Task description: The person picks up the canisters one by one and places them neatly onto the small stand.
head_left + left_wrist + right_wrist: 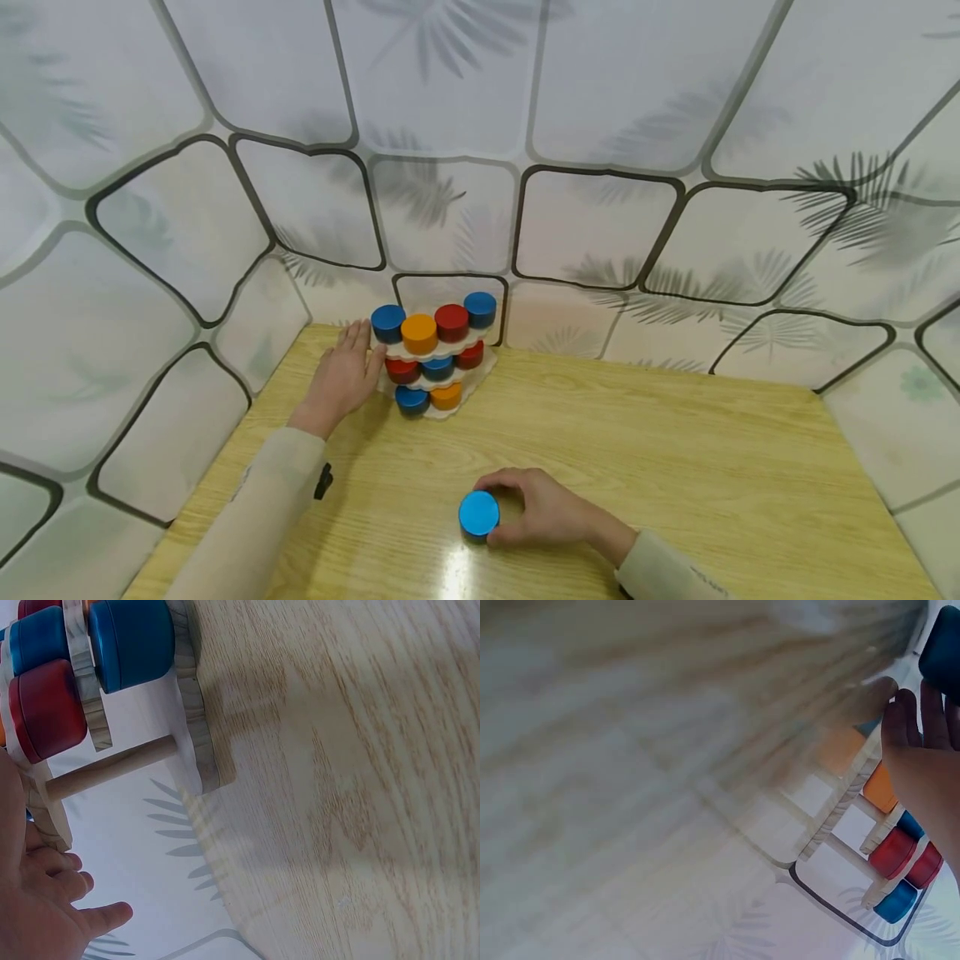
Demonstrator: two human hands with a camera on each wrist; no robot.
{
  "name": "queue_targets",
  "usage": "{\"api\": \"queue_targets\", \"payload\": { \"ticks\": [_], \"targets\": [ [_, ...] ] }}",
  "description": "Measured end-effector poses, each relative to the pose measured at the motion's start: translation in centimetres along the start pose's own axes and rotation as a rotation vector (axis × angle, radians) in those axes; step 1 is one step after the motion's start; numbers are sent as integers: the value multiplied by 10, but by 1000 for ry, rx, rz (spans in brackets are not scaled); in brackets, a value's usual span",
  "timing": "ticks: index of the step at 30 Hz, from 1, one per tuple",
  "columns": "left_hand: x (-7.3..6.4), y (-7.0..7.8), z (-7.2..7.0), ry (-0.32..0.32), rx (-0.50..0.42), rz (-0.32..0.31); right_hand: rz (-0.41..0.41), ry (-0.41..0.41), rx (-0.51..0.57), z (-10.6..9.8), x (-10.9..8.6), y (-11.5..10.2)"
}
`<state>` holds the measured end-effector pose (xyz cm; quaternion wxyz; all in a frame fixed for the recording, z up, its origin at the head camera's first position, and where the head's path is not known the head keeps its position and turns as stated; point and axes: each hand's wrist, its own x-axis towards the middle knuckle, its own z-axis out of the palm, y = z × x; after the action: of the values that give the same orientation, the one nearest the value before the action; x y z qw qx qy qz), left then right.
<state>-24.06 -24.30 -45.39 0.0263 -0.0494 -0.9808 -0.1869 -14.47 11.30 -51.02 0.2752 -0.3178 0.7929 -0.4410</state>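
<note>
My left hand lies with fairly straight fingers against the left side of a small tiered wooden stand. In the left wrist view its fingers are beside one of the stand's scalloped tiers. Small round tins in blue, orange and red fill the three tiers. Nearer the front, my right hand pinches a lone blue tin between curled fingers and thumb. That tin shows dark at the fingertips in the right wrist view.
The stand is at the back left of a wooden table, close to the patterned wall covering. A wooden dowel joins its tiers. More patterned covering borders the left side.
</note>
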Motion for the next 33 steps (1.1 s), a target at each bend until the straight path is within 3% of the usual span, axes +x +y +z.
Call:
{"api": "queue_targets", "payload": {
  "ticks": [6, 12, 19, 33],
  "targets": [
    [-1, 0, 0, 0, 1, -1, 22, 45, 31, -6, 6, -1],
    [0, 0, 0, 1, 3, -2, -9, 110, 63, -11, 13, 5],
    [0, -1, 0, 1, 7, -2, -50, 217, 20, -20, 26, 9],
    [1, -2, 1, 0, 1, -5, 28, 391, 18, -36, 54, 13]
  ]
}}
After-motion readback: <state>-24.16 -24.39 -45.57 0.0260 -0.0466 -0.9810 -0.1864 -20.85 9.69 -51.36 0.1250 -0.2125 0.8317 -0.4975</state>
